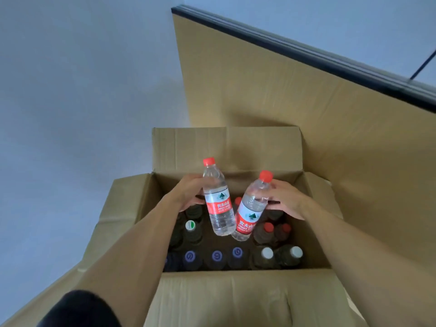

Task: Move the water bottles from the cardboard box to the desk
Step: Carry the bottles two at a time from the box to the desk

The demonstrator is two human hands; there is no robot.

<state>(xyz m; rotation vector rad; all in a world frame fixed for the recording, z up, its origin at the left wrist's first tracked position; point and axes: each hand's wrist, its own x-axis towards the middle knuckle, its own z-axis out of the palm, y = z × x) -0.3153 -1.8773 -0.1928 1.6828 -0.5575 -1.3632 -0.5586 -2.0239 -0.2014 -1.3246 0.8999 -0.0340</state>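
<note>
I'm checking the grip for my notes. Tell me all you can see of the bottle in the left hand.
The bottle is clear plastic with a red cap on top and a red and white label with a green mark around its middle. It looks full of water. The left hand grips it from the left at label height, lifted above the cardboard box, nearly upright, its base close to the bottle in the right hand.

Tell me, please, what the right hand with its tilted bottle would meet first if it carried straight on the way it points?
Probably the far flap of the cardboard box, standing upright beyond the right hand and its red-capped bottle. Depth is unclear, so it might pass above the flap instead.
</note>
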